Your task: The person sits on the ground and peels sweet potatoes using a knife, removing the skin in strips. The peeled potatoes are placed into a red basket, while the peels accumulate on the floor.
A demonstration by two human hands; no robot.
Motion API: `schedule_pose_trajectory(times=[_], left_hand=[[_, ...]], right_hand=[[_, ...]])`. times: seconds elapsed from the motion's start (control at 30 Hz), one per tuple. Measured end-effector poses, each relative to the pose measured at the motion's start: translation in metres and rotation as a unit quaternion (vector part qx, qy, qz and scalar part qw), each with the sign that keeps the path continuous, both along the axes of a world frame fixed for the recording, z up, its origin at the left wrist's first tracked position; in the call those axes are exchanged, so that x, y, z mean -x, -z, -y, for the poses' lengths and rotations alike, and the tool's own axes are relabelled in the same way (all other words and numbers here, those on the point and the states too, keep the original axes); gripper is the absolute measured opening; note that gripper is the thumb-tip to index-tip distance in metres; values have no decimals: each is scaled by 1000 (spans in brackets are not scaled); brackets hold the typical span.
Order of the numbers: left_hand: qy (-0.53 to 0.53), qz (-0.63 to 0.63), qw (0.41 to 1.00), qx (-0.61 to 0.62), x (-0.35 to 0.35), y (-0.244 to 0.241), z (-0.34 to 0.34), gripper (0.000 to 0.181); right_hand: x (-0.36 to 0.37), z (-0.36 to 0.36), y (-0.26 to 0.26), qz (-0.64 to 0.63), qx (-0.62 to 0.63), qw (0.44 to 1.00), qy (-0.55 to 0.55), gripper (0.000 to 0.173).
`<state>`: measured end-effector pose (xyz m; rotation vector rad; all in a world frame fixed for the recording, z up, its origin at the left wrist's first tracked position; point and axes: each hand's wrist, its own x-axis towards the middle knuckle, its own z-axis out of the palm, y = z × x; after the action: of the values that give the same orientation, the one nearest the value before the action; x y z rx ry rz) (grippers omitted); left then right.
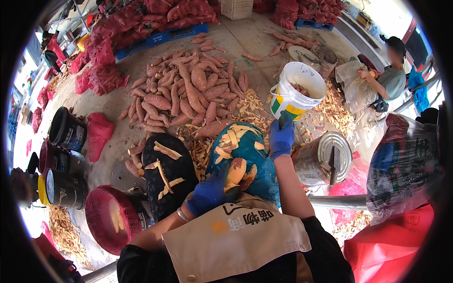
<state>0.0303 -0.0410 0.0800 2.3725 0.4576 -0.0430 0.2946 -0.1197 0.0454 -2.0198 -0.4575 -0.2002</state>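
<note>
My left hand [209, 194], in a blue glove with a dark coated palm, grips a partly peeled sweet potato [236, 172] over my lap. Pale flesh shows beside leftover reddish skin. Raised on the right is my right hand [282, 137], in a matching glove, its fingers curled in. A small dark thing [264, 153] shows near its wrist side; whether the hand holds it cannot be made out. Peel strips [231, 139] lie on the teal plastic cover [216, 160] over my right leg. More strips lie on my dark-clad left knee [166, 141].
A large heap of unpeeled sweet potatoes [193, 86] spreads ahead. A white bucket [308, 79] with some contents stands front right. Beside me, a knife [333, 164] rests on an upturned can [348, 159]. A mesh-lined tub [93, 215] stands left. Another person [393, 78] sits at right.
</note>
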Motion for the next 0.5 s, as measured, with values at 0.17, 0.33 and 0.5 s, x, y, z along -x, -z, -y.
schedule_pose_trajectory(times=[0.17, 0.33, 0.5], left_hand=[[0, -49, 998, -50, -9, 3, 16, 87], [23, 83, 972, 219, -10, 6, -6, 86], [-4, 13, 966, 256, -14, 16, 5, 85]], right_hand=[[64, -26, -12, 19, 109, 989, -101, 42], [17, -8, -16, -10, -16, 1000, -10, 40], [69, -15, -10, 86, 109, 980, -145, 43]])
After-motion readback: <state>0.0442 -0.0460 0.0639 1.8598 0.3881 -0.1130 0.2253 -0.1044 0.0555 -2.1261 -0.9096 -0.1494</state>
